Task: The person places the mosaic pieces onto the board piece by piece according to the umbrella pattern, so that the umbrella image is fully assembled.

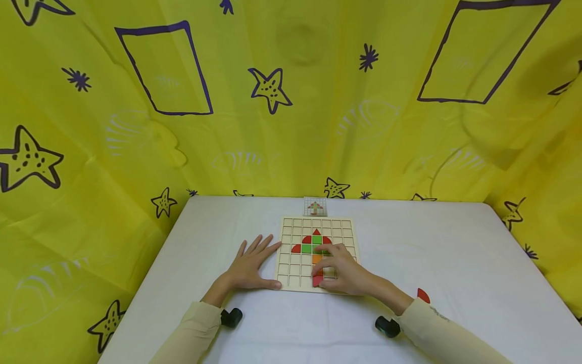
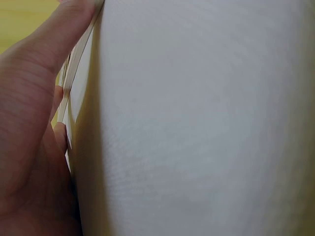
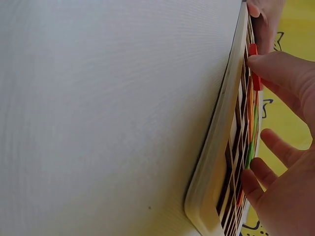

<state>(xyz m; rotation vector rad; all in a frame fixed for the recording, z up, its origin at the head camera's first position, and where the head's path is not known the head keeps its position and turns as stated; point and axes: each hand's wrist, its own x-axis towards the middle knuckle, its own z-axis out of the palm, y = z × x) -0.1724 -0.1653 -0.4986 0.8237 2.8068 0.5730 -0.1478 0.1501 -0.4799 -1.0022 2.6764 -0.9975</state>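
Observation:
A pale wooden grid board lies on the table, with a figure of coloured tiles in its cells. A red triangle tops it, above green squares, red rounded tiles and an orange tile. My right hand pinches a red tile between thumb and forefinger at the board's near row; its other fingers extend over the tiles. My left hand lies with fingers spread at the board's left side, thumb on the near-left corner.
A small pattern card with a similar coloured figure stands beyond the board's far edge. One red rounded tile lies on the white table beside my right forearm. A yellow curtain hangs behind and along both sides.

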